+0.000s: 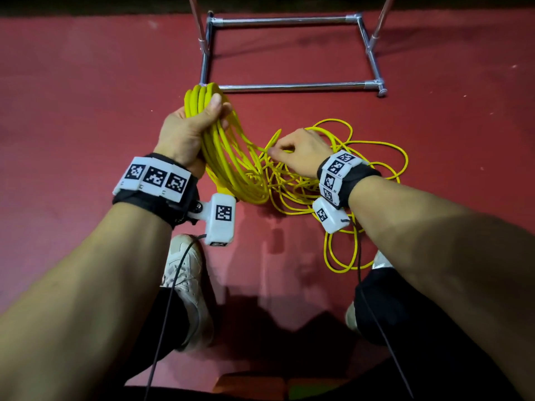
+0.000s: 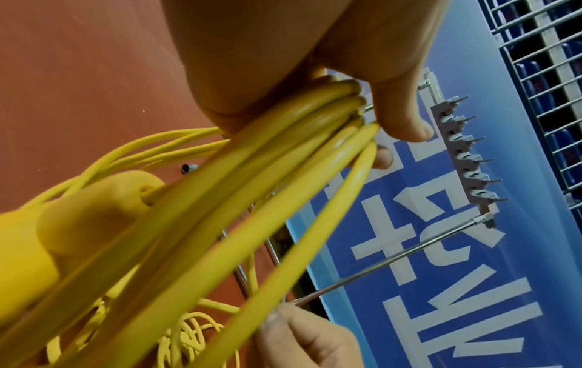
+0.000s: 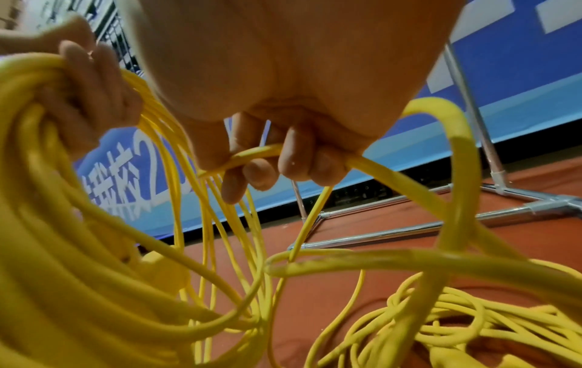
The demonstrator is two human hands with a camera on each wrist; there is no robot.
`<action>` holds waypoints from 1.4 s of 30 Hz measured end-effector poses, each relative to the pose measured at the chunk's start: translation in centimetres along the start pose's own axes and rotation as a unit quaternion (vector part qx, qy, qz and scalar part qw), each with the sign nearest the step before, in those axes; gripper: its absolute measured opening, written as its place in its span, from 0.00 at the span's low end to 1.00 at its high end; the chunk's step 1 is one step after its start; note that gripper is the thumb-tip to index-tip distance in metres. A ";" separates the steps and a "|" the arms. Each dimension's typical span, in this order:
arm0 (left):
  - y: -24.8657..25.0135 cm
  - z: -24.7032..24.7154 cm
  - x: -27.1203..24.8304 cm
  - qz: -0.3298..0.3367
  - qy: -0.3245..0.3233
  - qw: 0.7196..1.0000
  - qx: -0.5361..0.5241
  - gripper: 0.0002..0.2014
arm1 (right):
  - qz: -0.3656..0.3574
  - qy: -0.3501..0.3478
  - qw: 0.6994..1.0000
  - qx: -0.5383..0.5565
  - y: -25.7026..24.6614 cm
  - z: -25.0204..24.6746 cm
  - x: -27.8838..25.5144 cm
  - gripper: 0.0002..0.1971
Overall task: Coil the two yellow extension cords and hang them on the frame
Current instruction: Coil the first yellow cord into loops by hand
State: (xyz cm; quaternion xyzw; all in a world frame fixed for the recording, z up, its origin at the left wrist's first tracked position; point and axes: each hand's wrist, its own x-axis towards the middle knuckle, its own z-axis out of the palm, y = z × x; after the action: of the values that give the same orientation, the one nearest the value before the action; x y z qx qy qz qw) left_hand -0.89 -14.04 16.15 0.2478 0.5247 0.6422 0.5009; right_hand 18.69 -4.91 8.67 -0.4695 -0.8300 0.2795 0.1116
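While the coil of yellow cord (image 1: 223, 157) hangs from the left hand (image 1: 191, 131), whose fingers wrap tightly round its top, the right hand (image 1: 301, 151) pinches a single strand above the loose cord (image 1: 362, 169) heaped on the red floor (image 1: 86, 111). Just beyond stands the metal frame (image 1: 289, 86).

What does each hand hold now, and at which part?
The left hand grips the coiled yellow cord at the top of its loops. The right hand pinches one loose strand between the coil and the pile on the floor.
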 end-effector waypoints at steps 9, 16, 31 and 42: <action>-2.1 -0.9 0.9 0.081 0.014 0.984 0.159 0.10 | -0.115 0.006 0.991 0.075 -4.4 -1.2 -0.1 0.19; -2.8 -1.7 1.3 0.058 0.025 0.958 0.280 0.28 | -0.154 -0.022 0.955 0.252 -5.9 -2.0 1.1 0.08; -3.5 -1.0 1.1 0.015 0.021 0.974 0.223 0.41 | -0.040 0.194 0.966 0.165 1.4 -1.7 0.7 0.12; -3.3 -1.4 2.5 0.033 0.084 0.983 0.161 0.26 | 0.104 -0.027 0.993 0.045 4.5 1.5 -2.0 0.16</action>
State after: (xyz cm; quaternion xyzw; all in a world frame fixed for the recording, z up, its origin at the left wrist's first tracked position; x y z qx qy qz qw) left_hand -1.72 -12.57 12.14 0.2876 0.6530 0.5842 0.3868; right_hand 22.32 -5.28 5.05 -0.5399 -0.7660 0.3396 0.0805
